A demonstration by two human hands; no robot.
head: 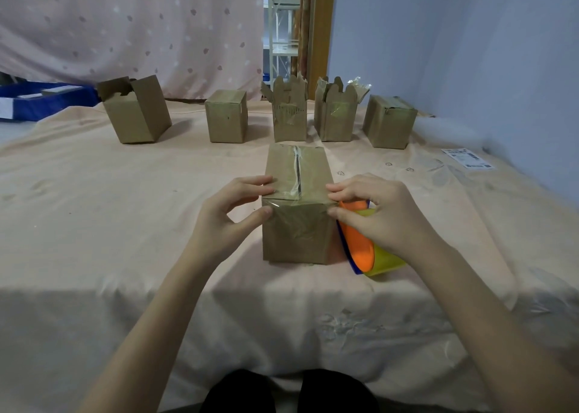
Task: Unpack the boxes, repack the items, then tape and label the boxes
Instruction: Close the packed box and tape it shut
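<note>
A closed cardboard box [297, 224] stands on the cloth-covered table in front of me, with clear tape along its top seam and down its near face. My left hand [232, 212] pinches the box's upper left edge between thumb and fingers. My right hand [376, 212] pinches the upper right edge the same way. An orange, blue and yellow tape dispenser [366, 253] lies against the box's right side, partly under my right hand.
Several more cardboard boxes stand in a row at the back: an open one [136, 112], a closed one [226, 116], two with raised flaps [289, 113] [336, 113], and a closed one [390, 121]. A printed label [468, 158] lies at the right. Blue bins [40, 99] sit far left.
</note>
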